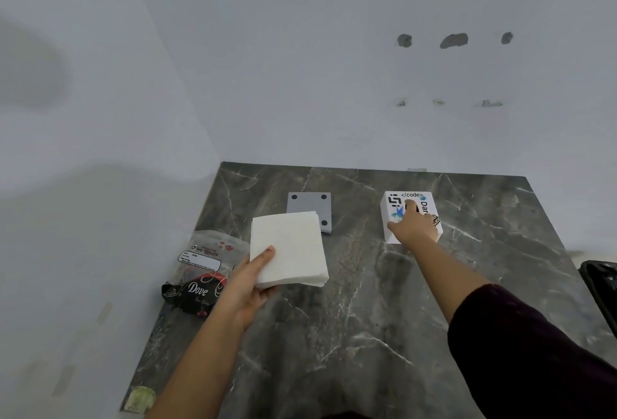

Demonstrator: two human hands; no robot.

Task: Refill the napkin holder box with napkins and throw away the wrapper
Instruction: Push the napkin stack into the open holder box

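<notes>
Left hand [248,280]: grip closed on a stack of white napkins [288,248], thumb on top, held above the dark marble bench [334,335]. Right hand [414,226]: resting on the white stickered napkin holder box [394,205] at mid-right; whether that grip is closed, cannot tell. Grey plate [309,205] behind the napkins. Wrapper [200,271] lies crumpled at the bench's left edge.

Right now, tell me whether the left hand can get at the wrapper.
Probably not yet: the left hand is full, gripping the napkin stack. The wrapper lies just beside it on the table, nothing between.
</notes>
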